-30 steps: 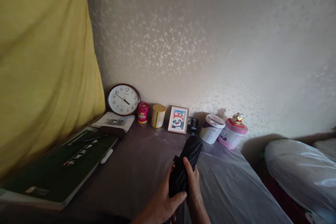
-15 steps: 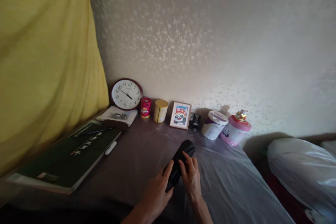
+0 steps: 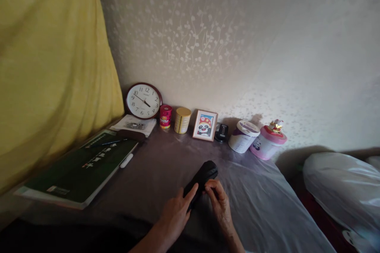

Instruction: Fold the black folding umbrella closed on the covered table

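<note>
A black folded umbrella (image 3: 204, 174), rolled in dark fabric, lies slanting on the grey-covered table in front of me. My left hand (image 3: 177, 210) grips its near end, with the thumb and fingers around it. At the umbrella's right side, my right hand (image 3: 219, 202) has its thumb and index finger pinched together. What sits between those fingertips is too small and dark to make out.
Along the wall stand a clock (image 3: 144, 101), a pink can (image 3: 165, 117), a yellow can (image 3: 182, 121), a panda picture frame (image 3: 205, 125), a black device (image 3: 221, 133) and two tubs (image 3: 242, 137). A large green book (image 3: 80, 172) lies left, a plastic bag (image 3: 341, 189) right.
My right hand has moved off the top of the umbrella to its right side, and its fingers have drawn into a pinch. My left hand still holds the near end.
</note>
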`<state>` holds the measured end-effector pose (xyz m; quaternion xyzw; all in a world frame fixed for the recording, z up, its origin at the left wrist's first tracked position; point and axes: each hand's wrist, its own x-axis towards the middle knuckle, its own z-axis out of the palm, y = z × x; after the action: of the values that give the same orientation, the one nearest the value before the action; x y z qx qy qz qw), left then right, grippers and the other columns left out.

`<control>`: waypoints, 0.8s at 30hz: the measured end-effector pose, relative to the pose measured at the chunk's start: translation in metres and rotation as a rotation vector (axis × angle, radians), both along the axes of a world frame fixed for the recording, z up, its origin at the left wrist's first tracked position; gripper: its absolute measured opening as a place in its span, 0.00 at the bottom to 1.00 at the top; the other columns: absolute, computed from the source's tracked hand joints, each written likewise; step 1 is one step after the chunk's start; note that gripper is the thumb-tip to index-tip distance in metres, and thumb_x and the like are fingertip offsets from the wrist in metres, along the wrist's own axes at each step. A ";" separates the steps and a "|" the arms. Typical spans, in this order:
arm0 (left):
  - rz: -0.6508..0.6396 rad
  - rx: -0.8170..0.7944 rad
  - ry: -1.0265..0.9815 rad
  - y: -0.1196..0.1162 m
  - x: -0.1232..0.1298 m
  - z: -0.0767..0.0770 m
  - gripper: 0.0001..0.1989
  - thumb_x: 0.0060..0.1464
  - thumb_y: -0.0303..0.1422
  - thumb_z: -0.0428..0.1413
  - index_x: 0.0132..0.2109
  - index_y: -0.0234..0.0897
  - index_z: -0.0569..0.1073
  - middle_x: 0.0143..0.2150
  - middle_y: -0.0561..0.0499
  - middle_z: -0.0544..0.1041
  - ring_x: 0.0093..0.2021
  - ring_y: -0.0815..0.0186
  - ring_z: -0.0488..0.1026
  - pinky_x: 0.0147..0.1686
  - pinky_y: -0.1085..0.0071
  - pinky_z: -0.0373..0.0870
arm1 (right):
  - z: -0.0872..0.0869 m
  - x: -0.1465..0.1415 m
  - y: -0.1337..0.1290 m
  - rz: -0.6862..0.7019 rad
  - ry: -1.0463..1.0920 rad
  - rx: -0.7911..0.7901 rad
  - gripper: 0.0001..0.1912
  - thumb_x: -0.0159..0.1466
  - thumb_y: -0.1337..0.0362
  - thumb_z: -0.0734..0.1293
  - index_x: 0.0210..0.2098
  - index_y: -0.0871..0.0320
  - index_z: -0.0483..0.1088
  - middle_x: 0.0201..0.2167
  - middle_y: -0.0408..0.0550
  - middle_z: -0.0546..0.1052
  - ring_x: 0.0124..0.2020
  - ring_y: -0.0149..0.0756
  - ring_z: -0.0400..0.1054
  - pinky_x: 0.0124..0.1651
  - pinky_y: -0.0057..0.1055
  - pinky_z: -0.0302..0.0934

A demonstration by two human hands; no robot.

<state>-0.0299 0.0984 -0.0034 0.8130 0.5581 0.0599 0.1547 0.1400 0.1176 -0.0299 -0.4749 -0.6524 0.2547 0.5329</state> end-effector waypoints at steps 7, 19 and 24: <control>0.012 -0.012 0.102 -0.003 0.003 0.009 0.36 0.53 0.26 0.52 0.63 0.54 0.46 0.52 0.40 0.68 0.34 0.60 0.76 0.33 0.66 0.73 | 0.007 0.006 -0.009 0.058 -0.061 -0.030 0.07 0.63 0.63 0.61 0.29 0.55 0.66 0.29 0.43 0.68 0.32 0.31 0.63 0.38 0.27 0.57; -0.047 0.112 0.153 -0.004 -0.002 -0.013 0.33 0.54 0.27 0.51 0.62 0.54 0.49 0.52 0.41 0.68 0.30 0.64 0.76 0.29 0.68 0.73 | 0.024 -0.011 0.023 0.133 -0.237 -0.117 0.09 0.62 0.63 0.61 0.28 0.56 0.68 0.30 0.44 0.68 0.30 0.30 0.65 0.35 0.26 0.60; -0.028 0.123 0.157 -0.005 -0.002 -0.020 0.31 0.55 0.28 0.49 0.63 0.45 0.50 0.55 0.38 0.66 0.33 0.62 0.75 0.31 0.67 0.73 | 0.025 -0.020 0.032 0.097 -0.467 -0.127 0.06 0.60 0.67 0.62 0.29 0.56 0.70 0.30 0.44 0.68 0.31 0.31 0.66 0.36 0.28 0.60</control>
<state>-0.0315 0.0936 -0.0229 0.8308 0.5524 0.0278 0.0612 0.1203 0.1495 -0.0045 -0.5218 -0.7624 0.2037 0.3240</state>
